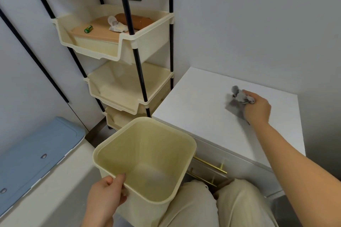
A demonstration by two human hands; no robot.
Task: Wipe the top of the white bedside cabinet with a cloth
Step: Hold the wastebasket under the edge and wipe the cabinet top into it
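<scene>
Cabinet [193, 101]: one, white. The top is rigid, smooth and probably slick, so a cloth should glide over it with light pressure. It has two brass handles [209, 166] on the front.

Tray rack [103, 48]: one, with three cream trays counted.

Bin [129, 149]: one, cream plastic, judged light and stiff. The left hand [105, 195] pinches its near rim, thumb inside.

Cloth [234, 104]: one, grey, soft, limp and light (it bunches easily). It lies on the cabinet top toward the back right. The right hand [258, 108] has its fingers curled round the wadded upper part, and a flat flap trails on the surface. Best held bunched in the fist, as here.
</scene>
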